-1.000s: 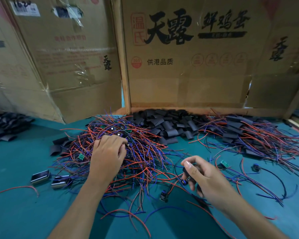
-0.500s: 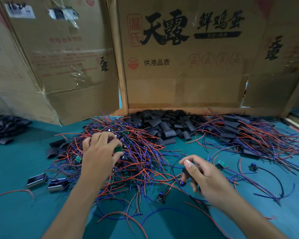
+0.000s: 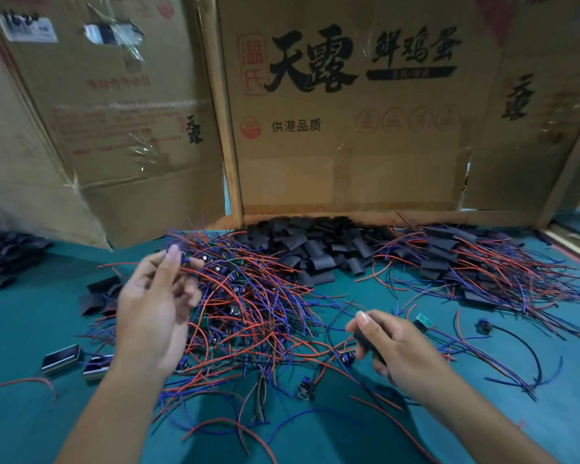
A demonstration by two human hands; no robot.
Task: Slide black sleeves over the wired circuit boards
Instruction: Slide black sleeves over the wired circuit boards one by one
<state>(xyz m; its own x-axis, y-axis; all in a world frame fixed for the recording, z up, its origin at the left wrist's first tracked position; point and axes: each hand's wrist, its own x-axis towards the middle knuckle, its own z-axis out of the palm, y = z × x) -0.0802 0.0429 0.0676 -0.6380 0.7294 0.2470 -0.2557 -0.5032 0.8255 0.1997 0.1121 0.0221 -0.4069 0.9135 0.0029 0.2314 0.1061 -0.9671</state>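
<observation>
We've sleeved one heap of red-and-blue wired boards (image 3: pixel 476 262), far right; big bare tangle (image 3: pixel 248 306) left; left hand (image 3: pixel 154 306) fingers pinch wires, right hand (image 3: pixel 395 346) grips a black sleeve (image 3: pixel 365 339).

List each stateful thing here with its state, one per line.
left hand: raised, pinching wires pulled from the tangle
right hand: gripping a black sleeve
unsleeved wired boards: heaped, tangled
loose sleeves: piled, empty
sleeved boards: piled at right

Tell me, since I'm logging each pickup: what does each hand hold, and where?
Left hand pinches wires at its fingertips, drawn from the pile. Right hand grips a black sleeve around its middle.
</observation>
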